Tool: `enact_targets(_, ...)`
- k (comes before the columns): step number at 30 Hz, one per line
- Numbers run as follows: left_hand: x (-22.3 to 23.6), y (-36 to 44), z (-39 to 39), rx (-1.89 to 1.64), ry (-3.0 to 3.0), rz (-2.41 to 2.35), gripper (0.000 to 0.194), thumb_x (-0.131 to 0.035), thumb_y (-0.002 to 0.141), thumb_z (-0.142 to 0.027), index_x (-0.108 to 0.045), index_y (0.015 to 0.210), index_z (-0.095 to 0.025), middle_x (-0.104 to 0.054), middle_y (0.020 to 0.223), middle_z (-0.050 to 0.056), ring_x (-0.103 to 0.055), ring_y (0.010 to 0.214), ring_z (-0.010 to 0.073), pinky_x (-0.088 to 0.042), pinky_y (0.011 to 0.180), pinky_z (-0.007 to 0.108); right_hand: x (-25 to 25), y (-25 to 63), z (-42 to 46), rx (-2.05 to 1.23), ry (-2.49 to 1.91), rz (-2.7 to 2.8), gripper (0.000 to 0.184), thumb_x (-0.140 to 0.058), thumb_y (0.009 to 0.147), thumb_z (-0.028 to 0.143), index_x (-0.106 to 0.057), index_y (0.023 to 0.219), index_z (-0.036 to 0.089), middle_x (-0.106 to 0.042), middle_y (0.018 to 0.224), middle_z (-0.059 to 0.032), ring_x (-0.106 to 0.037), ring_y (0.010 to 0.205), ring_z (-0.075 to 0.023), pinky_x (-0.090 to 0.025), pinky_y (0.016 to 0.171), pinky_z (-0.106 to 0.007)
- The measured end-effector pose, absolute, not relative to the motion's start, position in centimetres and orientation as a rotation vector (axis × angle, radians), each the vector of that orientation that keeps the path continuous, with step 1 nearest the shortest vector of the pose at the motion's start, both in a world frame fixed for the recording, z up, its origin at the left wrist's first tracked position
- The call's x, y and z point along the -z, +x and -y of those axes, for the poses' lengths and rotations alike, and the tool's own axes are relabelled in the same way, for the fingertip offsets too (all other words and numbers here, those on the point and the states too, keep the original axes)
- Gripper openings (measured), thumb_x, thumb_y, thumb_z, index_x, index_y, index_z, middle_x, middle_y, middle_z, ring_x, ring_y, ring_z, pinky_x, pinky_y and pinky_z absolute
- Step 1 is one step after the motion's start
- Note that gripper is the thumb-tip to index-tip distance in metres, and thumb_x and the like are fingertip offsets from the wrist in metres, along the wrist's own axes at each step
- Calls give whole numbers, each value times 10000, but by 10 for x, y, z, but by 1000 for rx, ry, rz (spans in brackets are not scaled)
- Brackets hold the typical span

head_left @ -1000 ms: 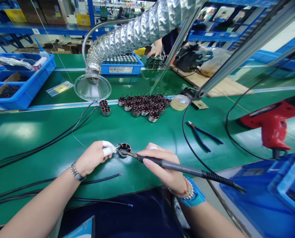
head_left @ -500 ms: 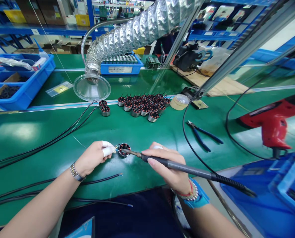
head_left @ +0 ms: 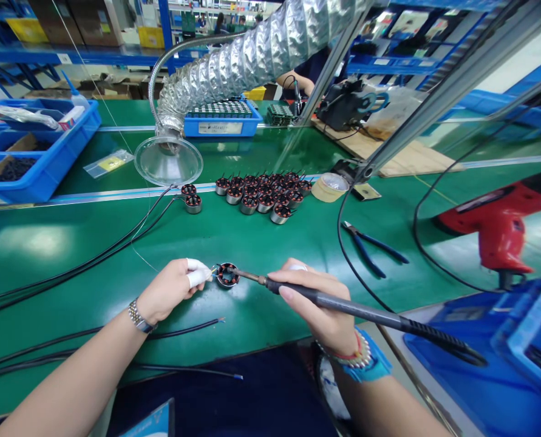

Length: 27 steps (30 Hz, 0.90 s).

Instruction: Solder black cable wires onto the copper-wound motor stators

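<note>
Left hand (head_left: 170, 286) — fingers closed — grips the motor (head_left: 227, 275); right hand (head_left: 311, 303) grips a soldering iron (head_left: 343, 308) — tip at the motor.

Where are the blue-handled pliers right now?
In the head view, the blue-handled pliers lie on the green bench right of the right hand, below the tape roll.

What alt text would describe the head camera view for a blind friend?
On a green workbench, the left hand, fingertips in white cots, is at a small motor while the right hand points a soldering iron at it. More motors stand clustered beyond.
</note>
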<state>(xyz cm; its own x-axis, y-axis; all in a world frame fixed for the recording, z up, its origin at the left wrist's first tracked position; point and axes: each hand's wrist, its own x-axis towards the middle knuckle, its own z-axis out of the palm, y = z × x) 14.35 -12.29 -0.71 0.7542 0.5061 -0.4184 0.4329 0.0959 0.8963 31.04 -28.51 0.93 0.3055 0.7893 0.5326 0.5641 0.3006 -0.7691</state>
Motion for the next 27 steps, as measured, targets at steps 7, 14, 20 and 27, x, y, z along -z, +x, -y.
enact_targets(7, 6, 145, 123, -68, 1510, -796, 237, -545, 714, -350, -513, 607, -141, -440, 534, -46, -316, 458, 58, -216, 439, 186, -9, 313, 287, -240, -1379, 1350, 189, -556, 762, 121, -684, 885, 187, -652, 680, -51, -529, 597, -162, -425, 524, -308)
enact_targets(14, 6, 145, 123, -67, 1517, -795, 258, -546, 716, -361, -497, 594, -139, -435, 536, -42, -314, 462, 57, -216, 439, 190, -7, 319, 292, -209, -1417, 1298, 163, -561, 781, 161, -688, 878, 192, -637, 668, -45, -527, 602, -163, -412, 548, -313)
enact_targets(20, 6, 144, 123, -54, 1514, -807, 249, -539, 715, -360, -490, 609, -140, -435, 542, -43, -315, 469, 58, -219, 441, 187, -6, 337, 301, -116, -1515, 1220, 146, -586, 771, 188, -694, 868, 202, -641, 697, -34, -537, 625, -162, -417, 574, -304)
enact_targets(27, 4, 144, 124, -32, 1528, -827, 244, -510, 712, -369, -490, 633, -139, -422, 553, -43, -314, 482, 64, -212, 453, 196, -1, 407, 303, 217, -1739, 982, 137, -605, 731, 272, -705, 785, 195, -677, 692, -25, -593, 606, -163, -480, 679, -327)
